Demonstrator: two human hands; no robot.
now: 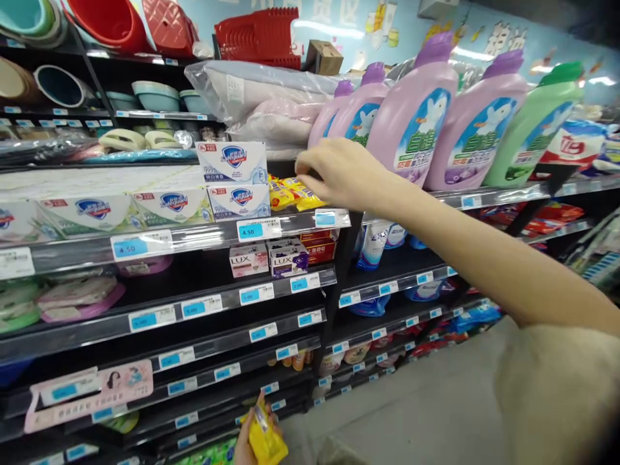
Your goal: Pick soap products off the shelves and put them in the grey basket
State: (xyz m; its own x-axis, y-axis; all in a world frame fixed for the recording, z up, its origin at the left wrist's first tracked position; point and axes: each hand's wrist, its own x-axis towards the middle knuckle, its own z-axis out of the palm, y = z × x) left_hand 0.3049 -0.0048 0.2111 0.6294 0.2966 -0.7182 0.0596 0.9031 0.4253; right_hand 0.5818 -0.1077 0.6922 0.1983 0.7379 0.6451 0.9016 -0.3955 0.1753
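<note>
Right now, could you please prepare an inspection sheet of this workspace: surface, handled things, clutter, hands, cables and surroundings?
Surface: dark shelf tiers with price labels along their front edges.
Handled things: yellow packet in the left hand; more yellow packets on the upper shelf.
Clutter: Safeguard boxes left of the shelved packets; large detergent bottles to the right.
Hands: left hand grips its packet; right hand is near the shelved packets, grasp unclear.
Cables: nothing seen.
Surroundings: red baskets above, grey floor below.

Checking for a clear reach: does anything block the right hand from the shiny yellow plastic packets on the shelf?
Nothing visible stands between the right hand and those yellow packets. White-and-blue cardboard Safeguard boxes stand to their left, apparently out of the way.
</note>
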